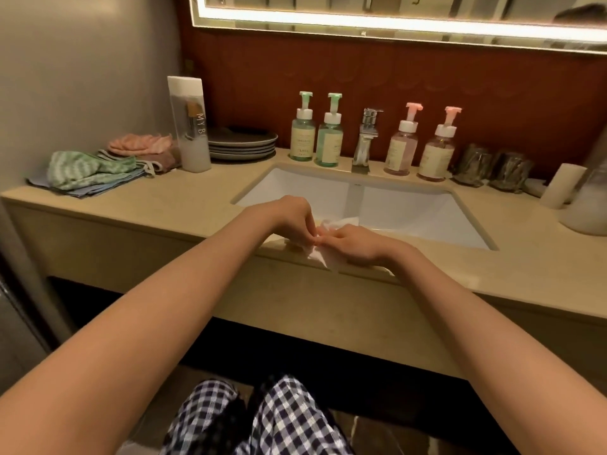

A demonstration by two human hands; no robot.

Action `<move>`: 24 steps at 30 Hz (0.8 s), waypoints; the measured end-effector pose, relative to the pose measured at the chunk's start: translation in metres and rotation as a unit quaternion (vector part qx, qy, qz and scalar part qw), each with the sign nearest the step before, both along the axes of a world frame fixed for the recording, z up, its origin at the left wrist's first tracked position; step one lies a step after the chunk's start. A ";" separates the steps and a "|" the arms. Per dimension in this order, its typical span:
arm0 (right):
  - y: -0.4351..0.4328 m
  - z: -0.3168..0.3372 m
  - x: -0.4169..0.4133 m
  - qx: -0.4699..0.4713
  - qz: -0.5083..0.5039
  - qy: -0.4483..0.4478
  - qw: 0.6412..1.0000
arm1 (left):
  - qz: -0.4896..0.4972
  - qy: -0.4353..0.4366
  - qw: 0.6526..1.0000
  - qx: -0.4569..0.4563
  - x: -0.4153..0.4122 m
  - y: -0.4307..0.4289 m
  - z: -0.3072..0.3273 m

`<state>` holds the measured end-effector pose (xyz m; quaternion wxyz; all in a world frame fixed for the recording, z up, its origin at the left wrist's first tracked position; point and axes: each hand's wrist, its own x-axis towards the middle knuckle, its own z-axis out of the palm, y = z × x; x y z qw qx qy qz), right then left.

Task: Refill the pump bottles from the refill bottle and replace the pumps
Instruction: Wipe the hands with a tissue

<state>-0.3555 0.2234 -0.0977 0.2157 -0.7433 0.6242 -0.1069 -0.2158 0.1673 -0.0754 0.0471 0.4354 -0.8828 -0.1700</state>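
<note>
Two green pump bottles (302, 131) (329, 136) stand left of the faucet (365, 139), each with its pump on. Right of the faucet stand two pink pump bottles (402, 146) (438, 151), pumps on as well. A tall clear refill bottle (192, 126) with a white cap stands at the back left. My left hand (289, 216) and my right hand (353, 241) meet over the sink's front rim, both pinching a crumpled white tissue (323, 247).
The white sink (410, 211) is set into a beige counter (157, 205). Folded cloths (95, 172) and stacked grey plates (243, 144) lie at the left. Two wrapped glasses (492, 169), a white roll (563, 185) and a clear jug (589, 205) stand at the right.
</note>
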 end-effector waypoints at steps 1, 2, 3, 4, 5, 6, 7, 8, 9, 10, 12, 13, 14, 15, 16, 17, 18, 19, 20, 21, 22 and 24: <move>-0.002 -0.002 -0.002 -0.010 -0.003 0.005 1.000 | 0.002 -0.007 1.000 -0.015 -0.003 0.000 -0.001; -0.004 -0.004 -0.003 -0.020 -0.001 0.010 1.000 | 0.007 -0.013 0.999 -0.030 -0.004 -0.001 -0.004; -0.008 -0.006 -0.002 -0.028 0.004 0.010 1.000 | 0.017 -0.015 0.999 -0.045 -0.004 -0.002 -0.007; -0.013 -0.009 -0.001 -0.033 0.010 0.008 0.999 | 0.031 -0.012 0.998 -0.059 -0.003 -0.003 -0.010; -0.019 -0.010 0.004 -0.036 0.013 0.003 0.999 | 0.050 -0.004 0.996 -0.071 0.001 -0.006 -0.013; -0.025 -0.012 0.009 -0.036 0.013 -0.003 0.999 | 0.071 0.005 0.994 -0.081 0.004 -0.009 -0.015; -0.032 -0.012 0.016 -0.037 0.012 -0.005 0.999 | 0.093 0.012 0.991 -0.091 0.009 -0.013 -0.017; -0.039 -0.013 0.023 -0.038 0.010 -0.004 0.999 | 0.111 0.016 0.989 -0.097 0.012 -0.017 -0.019; -0.046 -0.013 0.031 -0.039 0.010 -0.002 0.999 | 0.127 0.013 0.987 -0.098 0.017 -0.021 -0.019; -0.054 -0.012 0.040 -0.040 0.013 -0.001 0.999 | 0.141 0.012 0.985 -0.095 0.024 -0.026 -0.019; -0.065 -0.010 0.055 -0.037 0.024 -0.012 0.999 | 0.161 0.018 0.983 -0.083 0.040 -0.033 -0.019; -0.071 -0.009 0.064 -0.033 0.035 -0.020 0.999 | 0.173 0.026 0.981 -0.080 0.052 -0.037 -0.019; -0.075 -0.007 0.072 -0.026 0.042 -0.026 0.998 | 0.180 0.035 0.980 -0.082 0.062 -0.039 -0.021; -0.080 -0.005 0.080 -0.019 0.052 -0.030 0.998 | 0.190 0.048 0.977 -0.085 0.073 -0.041 -0.022; -0.086 -0.003 0.091 -0.013 0.063 -0.035 0.997 | 0.205 0.060 0.973 -0.084 0.088 -0.044 -0.023; -0.088 -0.001 0.095 -0.013 0.061 -0.046 0.997 | 0.214 0.071 0.971 -0.079 0.094 -0.045 -0.024; -0.091 0.001 0.101 -0.018 0.063 -0.056 0.996 | 0.231 0.073 0.967 -0.073 0.104 -0.048 -0.023; -0.097 0.003 0.110 -0.031 0.068 -0.063 0.995 | 0.250 0.070 0.963 -0.068 0.117 -0.051 -0.022; -0.100 0.002 0.114 -0.046 0.068 -0.063 0.995 | 0.265 0.065 0.960 -0.060 0.126 -0.053 -0.021; -0.104 0.002 0.124 -0.057 0.073 -0.056 0.994 | 0.283 0.059 0.956 -0.054 0.141 -0.055 -0.019; -0.106 -0.001 0.133 -0.067 0.077 -0.045 0.994 | 0.295 0.053 0.953 -0.048 0.153 -0.056 -0.017; -0.108 -0.005 0.151 -0.085 0.094 -0.016 0.992 | 0.310 0.047 0.949 -0.039 0.175 -0.057 -0.014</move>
